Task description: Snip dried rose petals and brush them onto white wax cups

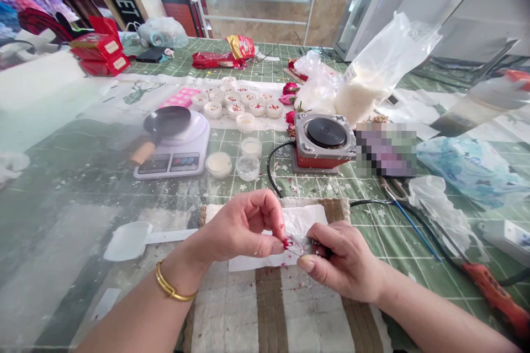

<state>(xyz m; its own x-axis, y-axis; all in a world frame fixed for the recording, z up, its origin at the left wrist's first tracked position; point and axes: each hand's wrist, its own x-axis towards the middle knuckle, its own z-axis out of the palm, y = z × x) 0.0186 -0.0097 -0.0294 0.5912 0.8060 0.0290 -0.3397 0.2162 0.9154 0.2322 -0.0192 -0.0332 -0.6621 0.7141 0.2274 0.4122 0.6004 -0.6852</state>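
Between the thumb and forefinger of my left hand (244, 226) is a pinch of dark red petal (285, 242). My right hand (345, 259) is closed around what look like small scissors (303, 244), their silver blades touching the petal; the handle is mostly covered by my fingers. Both hands are over a white sheet of paper (306, 214) on a striped cloth (232, 309). Red crumbs are scattered on the paper and cloth below the blades. A white spatula (128, 240) lies left of my left wrist.
Beyond the cloth stand a hot plate (326, 138), a kitchen scale (182, 149) bearing a small pan (168, 120), and cups of pale wax-like material (218, 164). Several petal-topped cups (235, 109) sit behind, beside red roses (290, 88). A soldering iron (492, 292) lies right.
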